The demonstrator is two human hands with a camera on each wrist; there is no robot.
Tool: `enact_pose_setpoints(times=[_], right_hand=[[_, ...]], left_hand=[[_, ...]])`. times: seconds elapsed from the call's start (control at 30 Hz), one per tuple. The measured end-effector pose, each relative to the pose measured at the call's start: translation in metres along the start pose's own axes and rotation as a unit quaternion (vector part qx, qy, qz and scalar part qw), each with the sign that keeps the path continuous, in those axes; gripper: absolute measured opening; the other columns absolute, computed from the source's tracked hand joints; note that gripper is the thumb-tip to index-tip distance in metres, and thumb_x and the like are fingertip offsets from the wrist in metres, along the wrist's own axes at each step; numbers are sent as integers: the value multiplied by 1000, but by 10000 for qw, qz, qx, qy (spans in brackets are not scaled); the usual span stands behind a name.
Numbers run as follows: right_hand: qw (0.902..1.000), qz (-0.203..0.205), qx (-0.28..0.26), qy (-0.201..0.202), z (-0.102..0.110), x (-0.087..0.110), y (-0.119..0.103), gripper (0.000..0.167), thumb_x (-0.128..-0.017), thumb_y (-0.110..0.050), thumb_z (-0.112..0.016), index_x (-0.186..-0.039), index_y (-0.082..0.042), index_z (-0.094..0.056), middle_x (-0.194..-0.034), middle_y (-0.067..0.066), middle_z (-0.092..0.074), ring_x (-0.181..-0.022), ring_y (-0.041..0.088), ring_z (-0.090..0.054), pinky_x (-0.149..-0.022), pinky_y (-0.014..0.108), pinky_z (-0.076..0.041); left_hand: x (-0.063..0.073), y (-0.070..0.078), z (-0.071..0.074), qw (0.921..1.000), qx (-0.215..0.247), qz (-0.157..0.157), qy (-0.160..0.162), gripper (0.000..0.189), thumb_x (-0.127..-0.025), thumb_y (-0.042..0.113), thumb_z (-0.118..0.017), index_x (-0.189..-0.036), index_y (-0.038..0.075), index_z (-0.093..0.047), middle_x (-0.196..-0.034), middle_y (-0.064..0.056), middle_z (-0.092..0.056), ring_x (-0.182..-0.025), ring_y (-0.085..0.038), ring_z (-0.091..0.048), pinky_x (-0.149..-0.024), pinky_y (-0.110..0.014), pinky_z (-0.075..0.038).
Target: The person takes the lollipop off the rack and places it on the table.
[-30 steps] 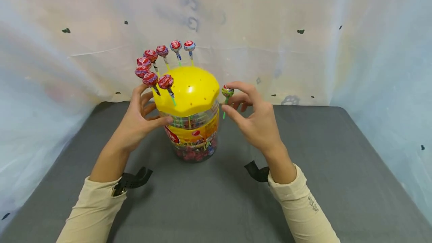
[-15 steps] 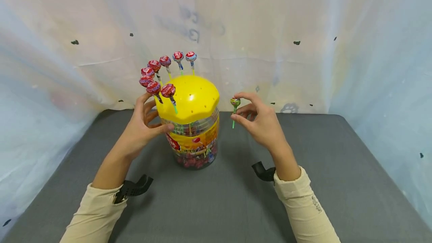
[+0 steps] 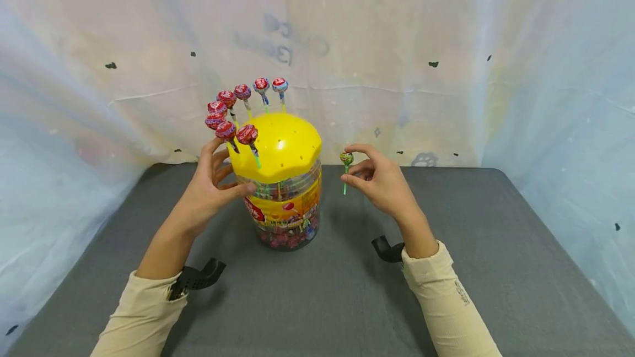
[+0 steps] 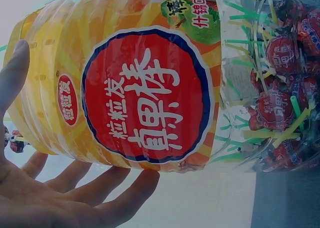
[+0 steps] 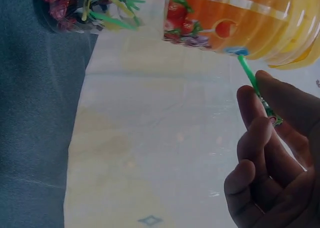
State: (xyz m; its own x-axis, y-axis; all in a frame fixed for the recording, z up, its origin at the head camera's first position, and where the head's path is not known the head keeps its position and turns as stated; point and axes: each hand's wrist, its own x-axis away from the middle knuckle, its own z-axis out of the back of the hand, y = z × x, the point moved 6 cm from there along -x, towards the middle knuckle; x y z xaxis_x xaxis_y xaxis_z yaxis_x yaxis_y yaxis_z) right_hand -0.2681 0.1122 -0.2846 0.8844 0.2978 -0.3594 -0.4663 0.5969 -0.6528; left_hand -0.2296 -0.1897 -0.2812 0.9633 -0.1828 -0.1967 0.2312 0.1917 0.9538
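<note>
A clear plastic jar (image 3: pixel 290 214) of lollipops with a yellow domed lid (image 3: pixel 283 153) stands upright in the head view. Several red-wrapped lollipops (image 3: pixel 247 134) stick up from the lid along its left and back sides. My left hand (image 3: pixel 205 197) grips the jar from the left, thumb in front and fingers behind; the left wrist view shows the fingers along the label (image 4: pixel 147 95). To the right of the jar, my right hand (image 3: pixel 384 183) pinches a green-wrapped lollipop (image 3: pixel 346 157), head up. Its green stick (image 5: pixel 247 70) points down, apart from the jar.
Small holes dot the lid's right and front parts. Wrapped lollipops (image 4: pixel 275 107) fill the lower jar. The jar stands on a dark grey table (image 3: pixel 317 302), with a pale plastic sheet (image 3: pixel 377 32) behind and at both sides.
My right hand has moved away from the jar to the right and slightly down, carrying the green lollipop. The left hand keeps its hold on the jar. The head view has shifted slightly.
</note>
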Motion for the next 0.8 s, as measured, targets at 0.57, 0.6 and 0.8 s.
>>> enact_pose_setpoints(times=[0.57, 0.6, 0.8], right_hand=[[9978, -439, 203, -444, -20, -5, 31, 51, -88, -25, -77, -135, -28, -56, -94, -2, -75, -79, 16, -66, -67, 33, -52], [9977, -448, 220, -465, -21, -5, 32, 51, -88, -25, -77, -135, -28, -56, -94, -2, -75, -78, 16, -66, -67, 33, -52], [9960, -594, 286, -605, -32, -7, 44, 50, -89, -25, -76, -134, -28, -56, -93, -3, -76, -75, 14, -66, -67, 34, -52]], left_hand=[[-1, -1, 0, 10000, 53, -43, -24, 94, -92, 9, -70, -154, 38, -5, -161, -11, -20, -146, -41, -26, -113, -68, -28], [-1, -1, -1, 10000, 64, -38, -28, 94, -92, 9, -70, -154, 38, -5, -161, -11, -19, -146, -41, -26, -113, -68, -28], [-1, -1, 1, 10000, 82, -22, 5, 94, -92, 9, -70, -154, 38, -6, -161, -11, -21, -146, -40, -27, -113, -68, -29]])
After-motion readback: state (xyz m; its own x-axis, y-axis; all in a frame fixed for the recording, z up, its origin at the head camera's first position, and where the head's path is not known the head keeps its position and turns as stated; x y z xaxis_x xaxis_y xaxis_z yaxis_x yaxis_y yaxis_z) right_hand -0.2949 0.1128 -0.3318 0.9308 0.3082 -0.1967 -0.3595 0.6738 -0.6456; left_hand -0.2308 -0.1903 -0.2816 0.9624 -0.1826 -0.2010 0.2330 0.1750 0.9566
